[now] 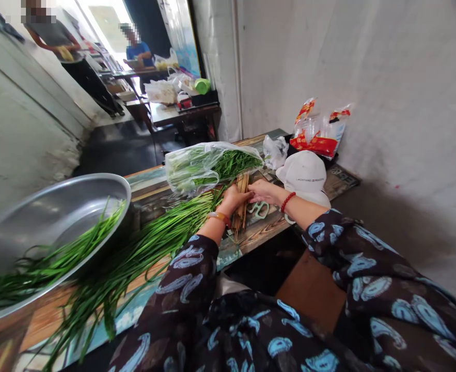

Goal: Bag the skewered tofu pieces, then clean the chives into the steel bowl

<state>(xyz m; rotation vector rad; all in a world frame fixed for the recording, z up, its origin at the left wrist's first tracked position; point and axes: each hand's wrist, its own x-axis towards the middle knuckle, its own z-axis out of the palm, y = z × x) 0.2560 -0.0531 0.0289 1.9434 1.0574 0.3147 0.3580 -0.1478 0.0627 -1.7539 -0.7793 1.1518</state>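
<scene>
My left hand [233, 200] is closed across a bundle of thin brown straw-like strips [240, 219] lying on the table. Close beside it, my right hand [265, 191] has its fingers pinched together at the bundle's edge, almost touching the left thumb. What the right fingertips hold is too small to make out. Just below the right hand lie scissors with pale green handles [260, 209], their blades hidden. A long pile of garlic chives [161, 235] stretches from near my left hand toward the lower left. Beyond my hands rests a clear plastic bag [189, 168] full of more chives.
A large metal basin [76, 206] with loose chives stands at the left. A white cap [303, 173], a crumpled plastic bag [275, 151] and a red-and-clear package [316, 137] sit at the right. Two people are farther back near another table [166, 114].
</scene>
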